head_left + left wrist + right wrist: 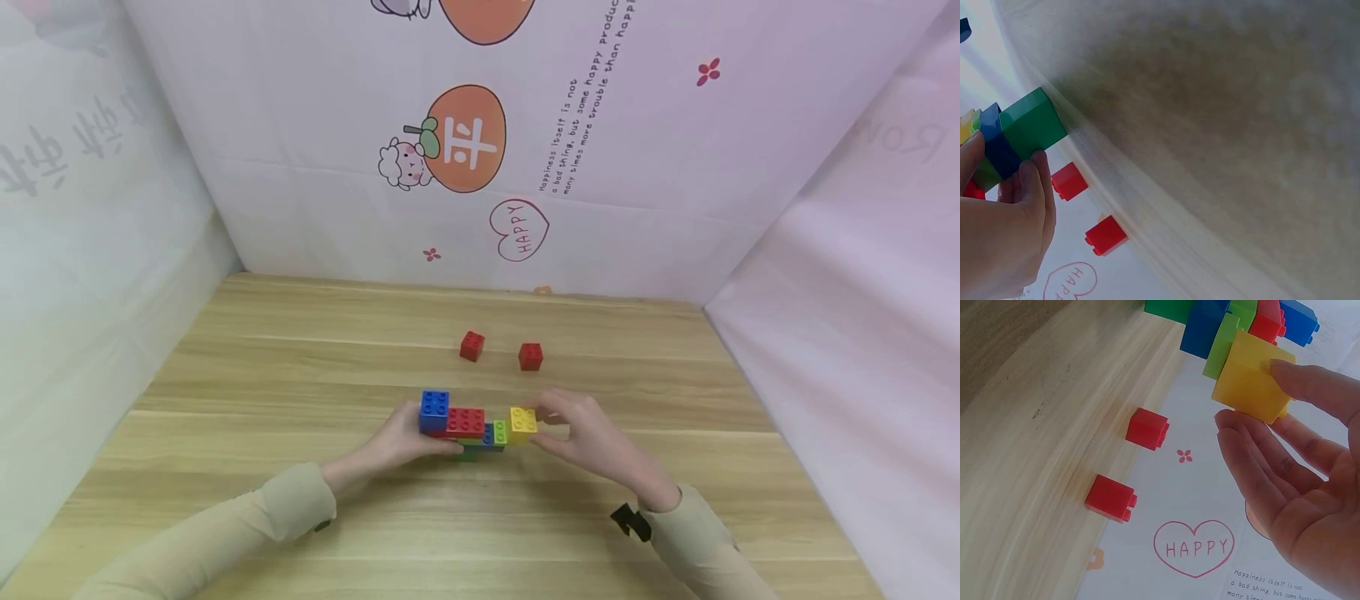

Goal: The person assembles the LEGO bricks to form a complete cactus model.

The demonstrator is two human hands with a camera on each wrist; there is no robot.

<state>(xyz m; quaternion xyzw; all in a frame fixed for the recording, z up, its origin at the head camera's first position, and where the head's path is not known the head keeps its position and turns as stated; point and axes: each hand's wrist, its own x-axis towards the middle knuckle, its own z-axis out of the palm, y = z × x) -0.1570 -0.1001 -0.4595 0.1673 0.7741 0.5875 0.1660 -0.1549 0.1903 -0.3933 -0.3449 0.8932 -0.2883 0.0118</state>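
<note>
My left hand [399, 440] grips a joined stack of toy building bricks from its left side. On top of the stack a blue brick [434, 412] sits at the left end of a longer red brick [467, 421]. Lower down are a dark blue brick [999, 140] and, at the bottom, a green brick [1034, 124]. A thin light green brick [500, 431] stands at the stack's right end. Between thumb and fingers, my right hand [588, 435] pinches a yellow brick [1254, 378] right beside that light green one, overlapping it in the right wrist view.
Two loose red bricks, a left one [472, 346] and a right one [530, 357], lie beyond the hands on the wooden table [330, 333]. White printed cloth [322, 167] hangs at the back and both sides. A dark strap end [632, 522] sticks out by the right cuff.
</note>
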